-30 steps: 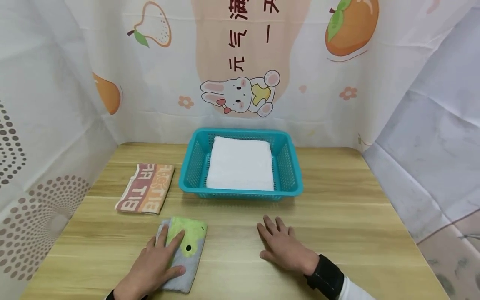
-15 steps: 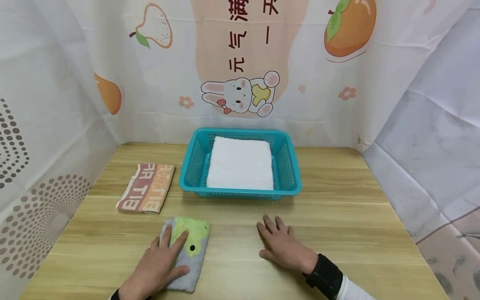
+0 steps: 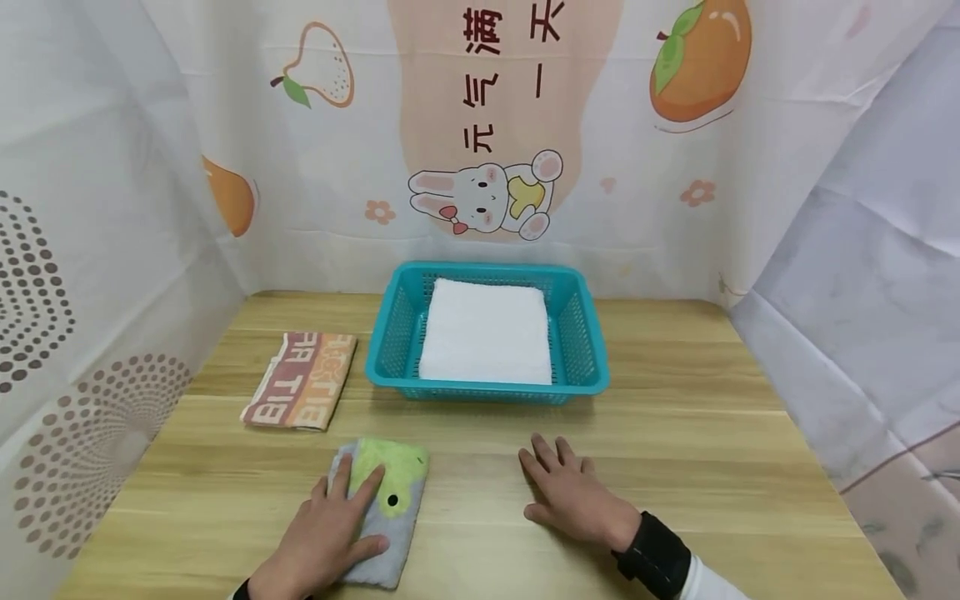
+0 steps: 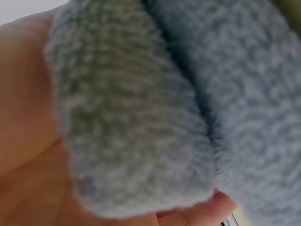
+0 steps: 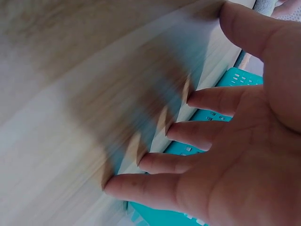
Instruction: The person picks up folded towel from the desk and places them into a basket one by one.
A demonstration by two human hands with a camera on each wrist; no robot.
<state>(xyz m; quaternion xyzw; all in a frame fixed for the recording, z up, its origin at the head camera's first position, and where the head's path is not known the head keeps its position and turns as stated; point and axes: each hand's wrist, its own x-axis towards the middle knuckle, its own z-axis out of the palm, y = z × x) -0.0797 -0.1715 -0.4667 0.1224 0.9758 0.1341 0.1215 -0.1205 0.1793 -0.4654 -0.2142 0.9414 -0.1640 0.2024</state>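
Note:
A folded grey towel with a green animal face lies flat on the table at the front left. My left hand rests on its left part, fingers spread and straight. In the left wrist view, thick folded layers of the grey towel fill the frame close to the palm, blurred. My right hand lies palm down on bare wood with nothing in it. The right wrist view shows its fingers extended, tips at the table surface.
A teal perforated basket stands at the back middle, holding a folded white towel. To its left lies a folded pink and orange patterned towel. Printed cloth hangings enclose the wooden table at the back and sides.
The grey towel and my left hand have slid slightly to the right. My right hand has stayed in place. The head view has shifted a little.

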